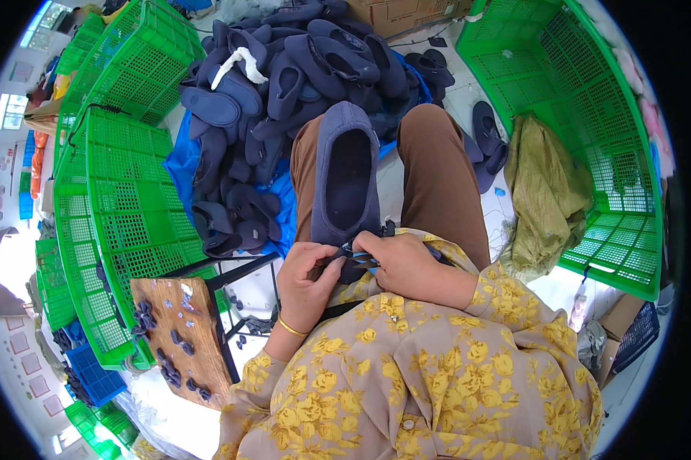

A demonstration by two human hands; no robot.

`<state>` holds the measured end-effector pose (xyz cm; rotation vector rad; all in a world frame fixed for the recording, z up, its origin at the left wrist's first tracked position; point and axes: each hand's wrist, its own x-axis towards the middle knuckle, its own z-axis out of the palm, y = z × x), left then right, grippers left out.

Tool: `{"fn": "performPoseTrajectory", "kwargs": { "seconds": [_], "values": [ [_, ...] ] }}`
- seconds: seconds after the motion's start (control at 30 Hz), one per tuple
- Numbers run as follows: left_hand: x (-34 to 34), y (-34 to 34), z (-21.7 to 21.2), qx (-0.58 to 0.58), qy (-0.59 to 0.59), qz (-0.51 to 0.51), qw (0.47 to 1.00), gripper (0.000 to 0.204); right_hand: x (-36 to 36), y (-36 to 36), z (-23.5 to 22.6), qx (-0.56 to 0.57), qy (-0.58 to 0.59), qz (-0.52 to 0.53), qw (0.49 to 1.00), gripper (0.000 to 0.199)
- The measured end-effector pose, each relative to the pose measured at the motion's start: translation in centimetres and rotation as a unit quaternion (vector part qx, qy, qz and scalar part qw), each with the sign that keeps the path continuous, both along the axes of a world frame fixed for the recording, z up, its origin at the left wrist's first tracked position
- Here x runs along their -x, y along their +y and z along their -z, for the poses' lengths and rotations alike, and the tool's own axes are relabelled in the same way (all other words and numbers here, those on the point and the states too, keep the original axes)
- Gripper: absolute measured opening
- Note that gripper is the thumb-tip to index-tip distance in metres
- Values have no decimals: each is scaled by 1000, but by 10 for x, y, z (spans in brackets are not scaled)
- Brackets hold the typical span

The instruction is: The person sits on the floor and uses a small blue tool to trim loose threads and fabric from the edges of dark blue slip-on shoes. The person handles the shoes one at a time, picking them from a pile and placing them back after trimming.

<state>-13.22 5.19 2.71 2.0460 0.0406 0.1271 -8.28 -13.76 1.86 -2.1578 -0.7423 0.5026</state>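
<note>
One dark navy slipper (347,172) lies lengthwise on the person's lap, opening upward, toe pointing away, its heel end at the two hands. Left hand (306,280), a gold bangle (291,328) at its wrist, has its fingers closed on the slipper's heel edge; right hand (407,264) is closed on the same edge from the other side, with a small blue-handled tool (363,260) showing between the two hands, though which hand holds it cannot be told. Beyond the knees, a heap of matching navy slippers (299,69) rests on a blue plastic sheet (180,157). Green plastic crates (123,176) stand stacked on the left; another green crate (583,100) leans on the right, with an olive cloth bag (545,192) against it. Near the left elbow, a wooden stool (184,337) carries small dark fabric scraps (142,318)
</note>
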Motion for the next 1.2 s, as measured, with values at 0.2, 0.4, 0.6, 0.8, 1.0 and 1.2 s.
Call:
{"fn": "performPoseTrajectory", "kwargs": {
  "seconds": [0.2, 0.4, 0.6, 0.8, 1.0, 1.2],
  "values": [
    [4, 0, 1, -9, 3, -3, 1000, 14, 5, 1, 5, -4, -6, 11, 1000, 30],
    [5, -2, 4, 5, -7, 14, 1000, 15, 4, 4, 13, -30, -19, 16, 999, 31],
    [7, -7, 0, 6, 3, -14, 1000, 15, 1, 3, 16, -69, 12, 11, 997, 33],
    [8, -8, 1, -17, -30, -2, 999, 17, 0, 4, 9, -98, 50, 35, 993, 46],
    [8, -9, 4, -9, -53, 9, 999, 18, -1, 5, 15, -122, 48, 15, 991, 46],
    [8, -9, 7, -8, -53, 18, 998, 18, -4, 7, 18, -162, 14, -13, 987, 43]
  ]
}}
